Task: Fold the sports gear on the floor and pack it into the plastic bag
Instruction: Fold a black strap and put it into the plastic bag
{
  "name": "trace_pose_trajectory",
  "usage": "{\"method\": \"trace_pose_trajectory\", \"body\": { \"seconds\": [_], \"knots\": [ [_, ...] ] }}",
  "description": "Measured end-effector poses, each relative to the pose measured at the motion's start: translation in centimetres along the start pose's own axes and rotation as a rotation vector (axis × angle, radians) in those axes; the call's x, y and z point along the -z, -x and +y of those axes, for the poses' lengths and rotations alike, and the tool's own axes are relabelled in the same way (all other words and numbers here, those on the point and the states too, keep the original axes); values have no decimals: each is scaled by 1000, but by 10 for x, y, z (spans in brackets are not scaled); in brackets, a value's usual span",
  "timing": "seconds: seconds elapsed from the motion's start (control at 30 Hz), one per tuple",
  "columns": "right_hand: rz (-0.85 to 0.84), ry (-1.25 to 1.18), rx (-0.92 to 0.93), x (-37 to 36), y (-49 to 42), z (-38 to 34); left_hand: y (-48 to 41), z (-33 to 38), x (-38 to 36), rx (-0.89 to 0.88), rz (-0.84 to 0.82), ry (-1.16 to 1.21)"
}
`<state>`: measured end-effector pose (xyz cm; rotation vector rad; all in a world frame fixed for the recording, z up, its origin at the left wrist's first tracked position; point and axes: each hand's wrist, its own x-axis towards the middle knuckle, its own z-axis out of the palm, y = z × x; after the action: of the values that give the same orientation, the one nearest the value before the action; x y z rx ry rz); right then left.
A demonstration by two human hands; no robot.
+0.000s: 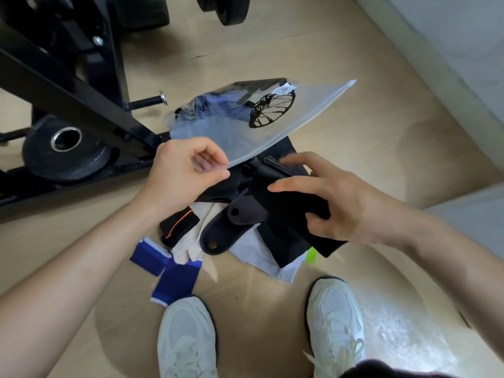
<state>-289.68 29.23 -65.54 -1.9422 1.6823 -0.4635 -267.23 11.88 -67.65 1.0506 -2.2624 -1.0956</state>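
A: Start at the fingers. What has each hand got?

B: The left hand, just left of centre, pinches the near corner of the plastic bag between thumb and fingers, at the end of the zip strip. The right hand, centre right, has its fingers curled round a folded black piece. The front end of that piece sits close under the bag's zip edge.

A: Is the mouth open?

B: I cannot tell. The bag stretches nearly flat towards the upper middle, with dark and blue things inside it.

A: So what could go wrong?

B: One pinch at a corner probably leaves the mouth slack. The black piece could butt against the strip, and pushing harder might undo its fold or tug the film out of the pinch. If the bag tips down, what is inside could slide back towards the opening.

A: And underneath?

B: The pile lies directly below on the floor: a black band with orange stitching, blue wraps, a dark strap and white cloth. A dropped black piece would land among the unfolded gear and be easy to overlook.

A: Further out?

B: The white shoes at the bottom stand just beside the blue wraps, so a shuffle could tread on them. The black frame at the upper left is near the bag's far end, and the film could catch there.
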Motion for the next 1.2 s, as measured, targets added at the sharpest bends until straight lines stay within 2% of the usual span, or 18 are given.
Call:
{"method": "trace_pose_trajectory", "body": {
  "seconds": [0.17, 0.33, 0.43, 0.5, 0.6, 0.73, 0.83, 0.93, 1.07, 1.2],
  "knots": [
    [15, 229, 33, -10, -28, 7, 0, 0, -4, 22, -4, 40],
    [52, 261, 35, -11, -32, 6, -1, -1, -3, 32, 56, 224],
    [55, 261, 26, -13, -27, 6, -3, 0, -3, 14, 94, 257],
    [45, 266, -8, -15, -27, 9, -4, 0, -2, -12, 101, 225],
    [20, 236, -55, -17, -29, 13, -5, -3, 1, -130, 92, 20],
    [-29, 136, -105, -18, -29, 17, -10, -6, 1, -266, 56, -304],
    [-87, 28, -187, -15, -23, 23, -16, -3, 5, -240, 25, -344],
    [-134, -168, -254, -3, -13, 18, -22, 1, 13, -287, -18, -341],
    [-35, -560, -224, 30, 5, -5, -27, 6, 16, -299, -102, -286],
    [187, -801, -200, 54, 5, -22, -28, 8, 17, -289, -119, -186]
  ]
}}
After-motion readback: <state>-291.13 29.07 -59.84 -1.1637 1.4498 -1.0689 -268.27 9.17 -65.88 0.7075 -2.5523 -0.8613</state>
